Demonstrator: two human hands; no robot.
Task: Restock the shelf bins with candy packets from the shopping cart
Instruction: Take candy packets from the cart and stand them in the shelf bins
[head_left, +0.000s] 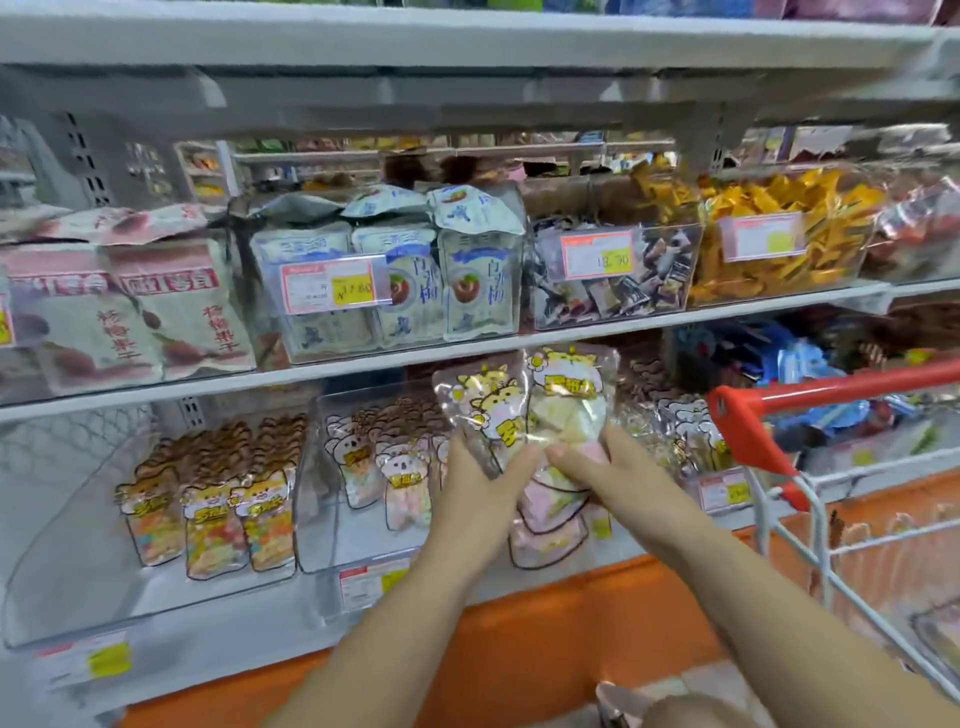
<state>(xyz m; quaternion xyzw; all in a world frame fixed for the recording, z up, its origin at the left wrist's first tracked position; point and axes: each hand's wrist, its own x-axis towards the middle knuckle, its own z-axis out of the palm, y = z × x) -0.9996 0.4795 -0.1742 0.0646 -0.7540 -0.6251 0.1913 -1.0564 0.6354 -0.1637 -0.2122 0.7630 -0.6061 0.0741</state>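
- The left hand (480, 470) and the right hand (602, 467) are gripping a small bunch of candy packets (524, 410) between them, fingers closed around the lower halves, thumbs nearly touching at the front.
- The packets are standing upright in front of the lower shelf, their tops reaching up to the edge of the middle shelf board (363, 364); they are clear pouches with yellow cartoon animals printed on them and pale pastel sweets inside.
- More pouches with pink contents (545, 525) are sitting just below the hands; whether they are part of the held bunch cannot be told.
- A clear middle bin (322, 499) on the lower shelf, just left of the hands, is holding similar pouches with bear prints.
- A clear left bin (67, 540) is holding upright rows of multicoloured candy pouches (213, 519).
- The shopping cart (810, 519), with its red handle (831, 395), is standing at the right, near the right forearm.
- The middle shelf is carrying bins of pale blue bags (467, 280), dark wrapped sweets (618, 291) and orange wrapped sweets (779, 239), each fronted by a price tag.
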